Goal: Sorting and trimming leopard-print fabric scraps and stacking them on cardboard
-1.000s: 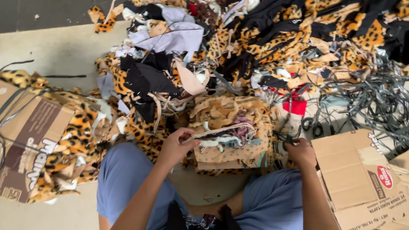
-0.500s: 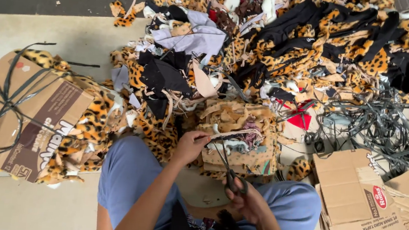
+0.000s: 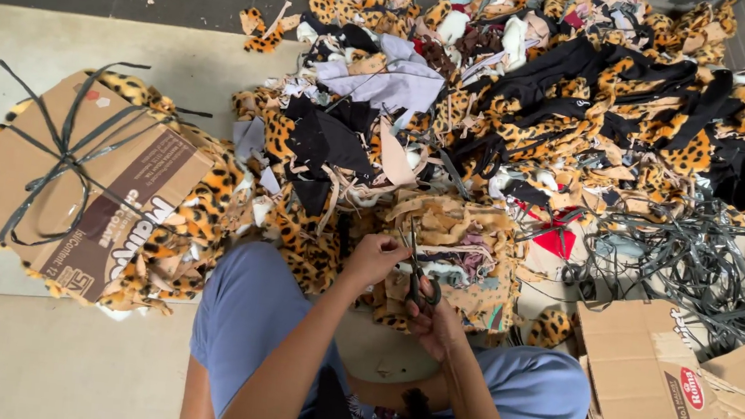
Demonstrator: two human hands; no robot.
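A tied bundle of tan and leopard-print fabric pieces [image 3: 465, 246] rests against my knees on the floor. My left hand [image 3: 374, 257] grips the bundle's near left edge, pinching a strap or strip there. My right hand [image 3: 436, 320] holds dark scissors [image 3: 417, 268] by the handles, blades pointing up into the bundle close to my left fingers. My blue-trousered legs [image 3: 244, 316] frame the bundle on both sides.
A big heap of leopard-print and black fabric scraps [image 3: 583, 102] lies beyond. At the left is a flattened cardboard pack [image 3: 75, 181] bound with black straps over leopard fabric. Loose black strapping [image 3: 686, 258] and torn cardboard [image 3: 655, 392] sit at the right.
My right hand left the right side of the bundle, came in toward my lap with the scissors, and now has the blades raised at the bundle. My left hand stayed on the bundle.
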